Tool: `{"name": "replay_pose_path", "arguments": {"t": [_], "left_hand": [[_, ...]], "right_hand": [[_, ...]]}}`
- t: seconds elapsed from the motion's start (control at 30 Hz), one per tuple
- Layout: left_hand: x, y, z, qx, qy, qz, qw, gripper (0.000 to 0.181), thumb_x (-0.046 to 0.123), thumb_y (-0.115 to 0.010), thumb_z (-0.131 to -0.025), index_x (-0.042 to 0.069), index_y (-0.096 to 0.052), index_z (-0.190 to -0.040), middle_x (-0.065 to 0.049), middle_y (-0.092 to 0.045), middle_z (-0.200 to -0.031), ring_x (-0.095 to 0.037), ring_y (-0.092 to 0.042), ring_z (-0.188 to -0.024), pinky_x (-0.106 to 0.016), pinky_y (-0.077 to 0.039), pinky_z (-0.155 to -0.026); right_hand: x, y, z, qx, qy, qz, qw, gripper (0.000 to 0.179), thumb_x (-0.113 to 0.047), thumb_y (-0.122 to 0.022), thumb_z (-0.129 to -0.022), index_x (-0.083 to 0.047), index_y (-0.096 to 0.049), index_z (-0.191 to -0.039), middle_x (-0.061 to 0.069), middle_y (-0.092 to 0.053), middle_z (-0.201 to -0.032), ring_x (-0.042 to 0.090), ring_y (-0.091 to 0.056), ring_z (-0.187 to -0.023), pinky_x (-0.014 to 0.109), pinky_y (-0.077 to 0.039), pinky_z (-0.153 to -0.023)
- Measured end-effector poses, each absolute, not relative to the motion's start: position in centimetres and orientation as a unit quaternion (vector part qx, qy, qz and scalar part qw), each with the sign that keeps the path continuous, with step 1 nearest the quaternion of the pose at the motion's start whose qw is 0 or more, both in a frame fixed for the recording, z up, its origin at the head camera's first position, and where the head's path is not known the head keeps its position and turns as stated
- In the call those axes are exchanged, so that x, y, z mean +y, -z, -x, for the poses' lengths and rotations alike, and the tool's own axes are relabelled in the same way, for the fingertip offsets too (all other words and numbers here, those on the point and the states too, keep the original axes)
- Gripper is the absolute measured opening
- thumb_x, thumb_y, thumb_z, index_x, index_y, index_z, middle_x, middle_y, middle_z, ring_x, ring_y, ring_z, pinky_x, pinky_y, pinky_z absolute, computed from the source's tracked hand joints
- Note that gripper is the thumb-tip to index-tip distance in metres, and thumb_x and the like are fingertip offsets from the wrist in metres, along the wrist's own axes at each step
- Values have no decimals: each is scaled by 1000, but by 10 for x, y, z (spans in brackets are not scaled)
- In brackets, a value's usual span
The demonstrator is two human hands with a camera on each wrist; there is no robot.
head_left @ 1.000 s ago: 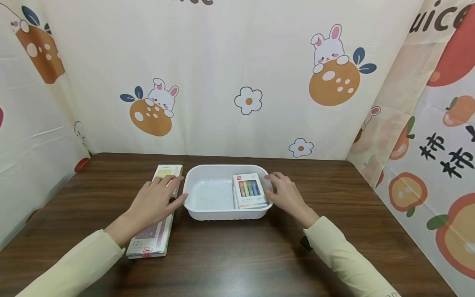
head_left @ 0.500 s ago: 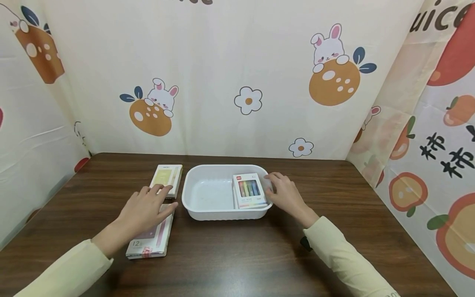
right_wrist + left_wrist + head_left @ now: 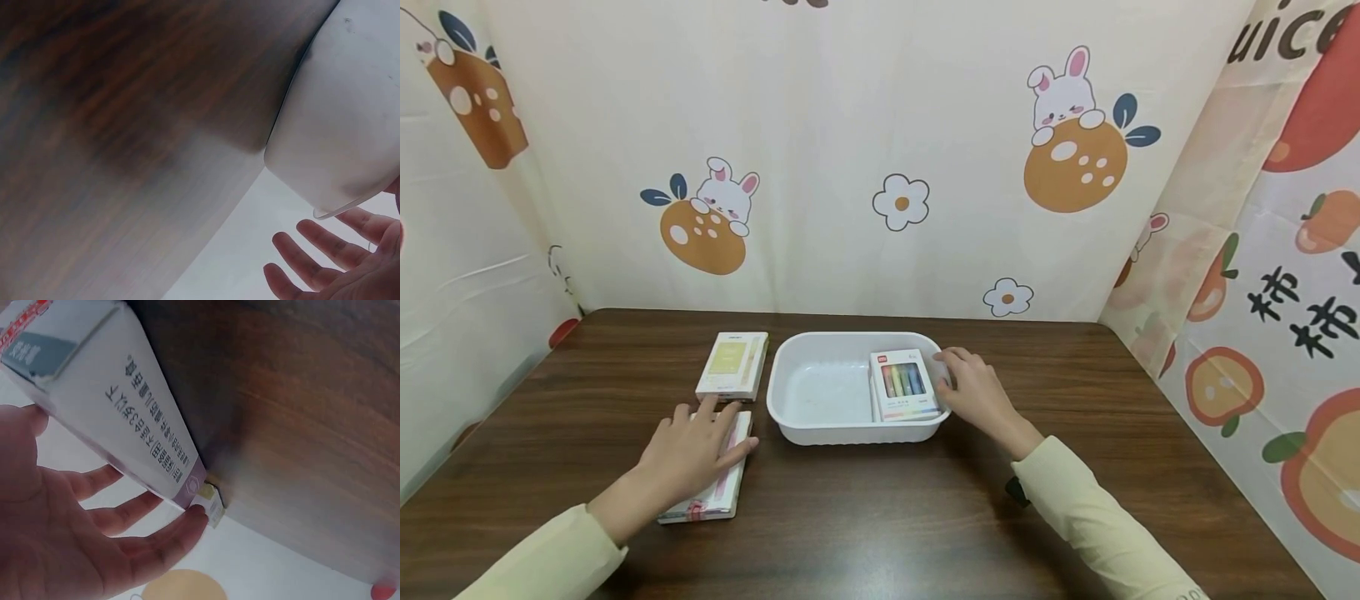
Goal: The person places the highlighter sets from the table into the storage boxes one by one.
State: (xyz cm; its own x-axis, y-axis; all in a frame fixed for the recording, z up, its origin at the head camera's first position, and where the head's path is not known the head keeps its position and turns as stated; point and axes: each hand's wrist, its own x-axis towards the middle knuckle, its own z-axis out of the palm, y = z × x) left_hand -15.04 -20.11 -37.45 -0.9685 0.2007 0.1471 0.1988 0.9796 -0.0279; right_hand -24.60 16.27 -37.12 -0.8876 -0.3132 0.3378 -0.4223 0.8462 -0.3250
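Note:
My left hand (image 3: 681,454) is spread over a flat white and pink box (image 3: 730,483) with a red seal at its near end. In the left wrist view, its fingers reach across the top of this box (image 3: 125,406), fingertips right at the far end's purple edge. Just beyond lies a second white box with a yellow-green panel (image 3: 727,367). My right hand (image 3: 981,396) rests at the right rim of a white plastic basin (image 3: 820,435); in the right wrist view its fingers extend loosely past the basin's rim. Inside the basin's right half sits a crayon box (image 3: 904,385) with a window showing coloured sticks.
The brown wooden table (image 3: 865,525) carries everything. A printed curtain (image 3: 850,117) hangs along its back edge, with more cloth (image 3: 1285,333) at the right side. A small black object (image 3: 1017,492) shows beneath the right sleeve.
My left hand has drawn back from the basin's left rim, toward me and to the left, and now lies over the nearer box. My right hand has stayed at the basin's rim.

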Motion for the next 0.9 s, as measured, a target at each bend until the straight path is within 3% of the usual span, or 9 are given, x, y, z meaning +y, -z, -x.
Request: {"name": "replay_pose_path", "arguments": {"t": [0.37,0.9], "left_hand": [[-199,378,146,-995,21,82,50,68,60,-51,-82,8,-48,-126,-22,-51,-113,-45,-53,-82,-53,-44,-63],[-196,379,148,-995,62,62,38,61,46,-60,-80,6,-47,-124,-25,-51,-105,-46,-51,-78,-49,-44,-54]], "right_hand": [[162,372,246,-951,-196,-193,141,34,-12,-59,-80,-4,-61,-113,15,-59,-117,33,-59,-97,47,-49,-77],[160,372,247,-950,-194,-198,146,34,-11,-60,-80,-2,-61,-112,15,-60,-116,32,-60,-96,47,-49,-77]]}}
